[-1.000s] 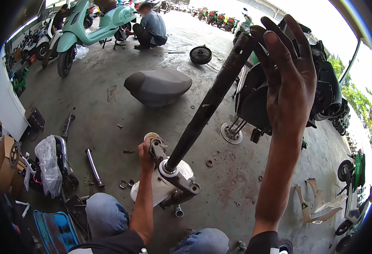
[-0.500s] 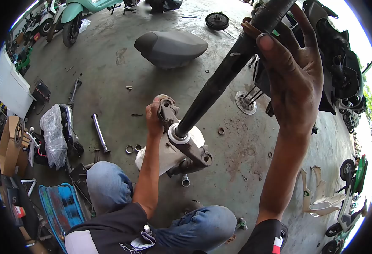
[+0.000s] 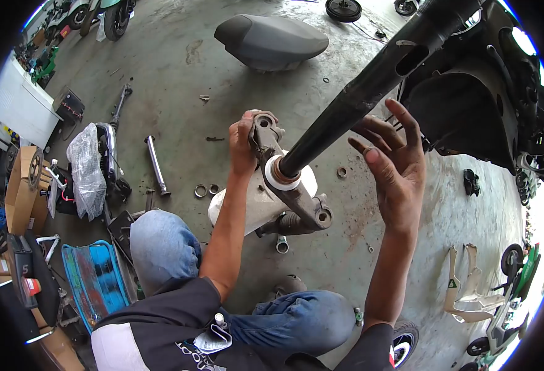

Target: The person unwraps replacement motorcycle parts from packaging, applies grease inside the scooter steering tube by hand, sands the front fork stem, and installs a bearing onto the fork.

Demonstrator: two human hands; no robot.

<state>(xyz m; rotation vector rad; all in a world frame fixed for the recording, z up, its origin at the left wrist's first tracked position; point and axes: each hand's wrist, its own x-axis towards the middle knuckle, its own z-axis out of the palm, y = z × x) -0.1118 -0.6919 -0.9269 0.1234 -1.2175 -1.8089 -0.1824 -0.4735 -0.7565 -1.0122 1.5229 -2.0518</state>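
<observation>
My left hand [image 3: 244,145] is wrapped round the upper end of a dirty metal fork clamp [image 3: 306,207]. From the clamp a long black steering tube [image 3: 346,102] slants up to the right. A brownish ring [image 3: 279,168] sits round the foot of the tube, on top of a white ring [image 3: 271,178]. My right hand [image 3: 396,170] is beside the tube on its right, fingers spread and holding nothing. Below the clamp is a whitish fender [image 3: 225,207], partly hidden by my left forearm.
A grey seat [image 3: 278,42] lies on the floor ahead. To the left are a chrome tube [image 3: 156,164], loose rings [image 3: 201,191], a plastic-wrapped part [image 3: 86,173] and a blue crate [image 3: 95,278]. Black scooter bodywork [image 3: 464,117] stands at the right.
My right hand has let go of the brown ring and moved down off the upper tube. That ring now sits at the tube's foot. The view has shifted.
</observation>
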